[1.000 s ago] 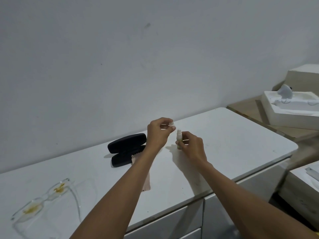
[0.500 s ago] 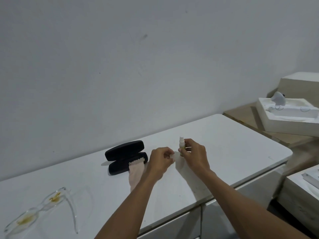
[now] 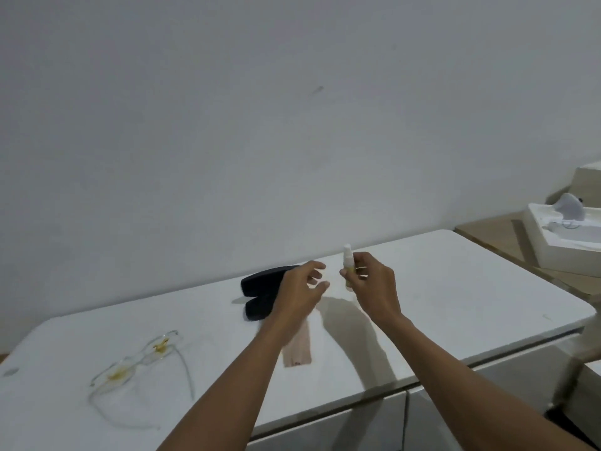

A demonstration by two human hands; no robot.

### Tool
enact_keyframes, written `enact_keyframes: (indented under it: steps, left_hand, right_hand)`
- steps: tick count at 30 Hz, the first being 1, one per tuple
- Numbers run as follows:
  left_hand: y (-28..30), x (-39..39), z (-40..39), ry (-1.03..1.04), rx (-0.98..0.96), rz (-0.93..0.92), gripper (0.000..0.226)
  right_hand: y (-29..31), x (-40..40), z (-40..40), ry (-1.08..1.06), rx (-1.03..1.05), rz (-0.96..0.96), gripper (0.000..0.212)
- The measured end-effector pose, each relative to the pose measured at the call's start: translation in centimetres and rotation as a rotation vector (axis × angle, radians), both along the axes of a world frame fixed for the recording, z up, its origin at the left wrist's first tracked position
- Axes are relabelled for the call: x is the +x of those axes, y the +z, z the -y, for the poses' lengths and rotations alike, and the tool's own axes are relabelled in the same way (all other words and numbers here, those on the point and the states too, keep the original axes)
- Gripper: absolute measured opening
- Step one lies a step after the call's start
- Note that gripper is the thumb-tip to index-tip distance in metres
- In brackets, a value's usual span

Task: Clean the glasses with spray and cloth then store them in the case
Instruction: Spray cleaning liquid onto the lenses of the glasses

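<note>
A: Two items lie nearest on the white countertop (image 3: 455, 304): the clear-framed glasses (image 3: 136, 364) at near left, both lenses smeared yellow, temples unfolded; and the pink cleaning cloth (image 3: 297, 351), flat, between the forearms. Confirm hand states.

B: Left hand (image 3: 300, 292): fingers spread, grasping nothing, hovering above the far end of the cloth and the near edge of the case. Right hand (image 3: 374, 284): closed around the small spray bottle (image 3: 348, 266), upright, white nozzle exposed above the fingers.

A: Hazards?

B: Judgement only. The glasses sit well apart from the bottle; spraying from this position would likely wet the countertop, not the lenses. The bottle is slim, so a loose pinch while pressing the nozzle could let it slip. The yellow residue may smear if wiped dry.

A: Containers?

B: The black glasses case (image 3: 260, 292), farther back, stands open, lid raised. Its interior is partly hidden by the left hand; contents cannot be determined. The bottle holds a yellowish liquid; level unclear.
</note>
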State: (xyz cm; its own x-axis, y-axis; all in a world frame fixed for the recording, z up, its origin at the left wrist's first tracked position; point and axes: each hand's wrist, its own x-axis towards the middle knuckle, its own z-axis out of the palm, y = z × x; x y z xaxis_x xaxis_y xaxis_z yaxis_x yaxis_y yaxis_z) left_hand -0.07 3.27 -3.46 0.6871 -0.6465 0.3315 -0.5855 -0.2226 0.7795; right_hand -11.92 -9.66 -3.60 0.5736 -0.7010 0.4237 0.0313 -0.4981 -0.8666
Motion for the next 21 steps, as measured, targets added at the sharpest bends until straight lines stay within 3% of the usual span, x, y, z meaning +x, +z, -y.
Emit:
enact_keyframes:
  steps: [7, 13, 17, 21]
  left_hand:
    - [4.0, 2.1, -11.5, 0.144, 0.051, 0.278, 0.023]
    - [4.0, 3.3, -23.9, 0.389, 0.061, 0.337, 0.022]
    - [2.2, 3.0, -31.3, 0.556, 0.078, 0.371, 0.04]
    - [-1.0, 2.5, -36.8, 0.584, 0.148, 0.322, 0.049]
  right_hand:
    - [1.9, 3.6, -7.8, 0.174, -0.109, 0.091, 0.032]
    - [2.8, 6.0, -14.7, 0.337, -0.149, 0.093, 0.071]
    - [1.9, 7.7, -17.7, 0.442, -0.122, 0.083, 0.065]
    - [1.4, 7.9, -20.1, 0.48, -0.113, 0.074, 0.062]
